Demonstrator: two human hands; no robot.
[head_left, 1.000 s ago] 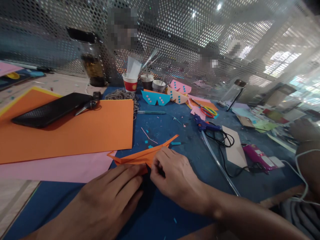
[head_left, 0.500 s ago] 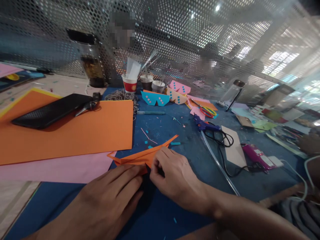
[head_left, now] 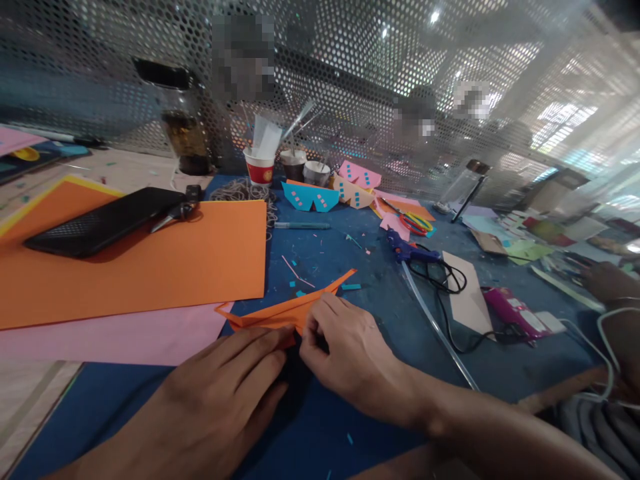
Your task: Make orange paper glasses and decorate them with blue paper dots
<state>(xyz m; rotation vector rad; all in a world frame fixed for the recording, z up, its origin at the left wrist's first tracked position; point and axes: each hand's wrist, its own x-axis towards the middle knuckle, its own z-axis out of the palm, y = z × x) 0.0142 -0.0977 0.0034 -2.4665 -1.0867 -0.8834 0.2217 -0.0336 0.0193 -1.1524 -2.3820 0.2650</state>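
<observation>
Folded orange paper (head_left: 273,311) lies on the blue tabletop, its long strip-like edges lifted a little. My left hand (head_left: 225,387) rests on its near left part, fingers together and pressing the paper down. My right hand (head_left: 350,347) is curled with bent fingers against the right part of the same paper; the fingertips are partly hidden. Small blue and pink paper scraps (head_left: 299,273) are scattered just beyond. To the left, a large orange sheet (head_left: 225,260) overlaps a pink sheet (head_left: 150,340).
A black phone (head_left: 95,223) and keys (head_left: 183,208) lie on the orange sheet. Paper cups (head_left: 260,170) and cut-paper shapes (head_left: 310,197) stand behind. At right are a glue gun (head_left: 407,248), scissors (head_left: 417,223), a magenta box (head_left: 515,313) and another person's hand (head_left: 610,283).
My left fingertips have shifted slightly along the orange paper; my right hand stays almost still. The other person's hand at the far right has moved.
</observation>
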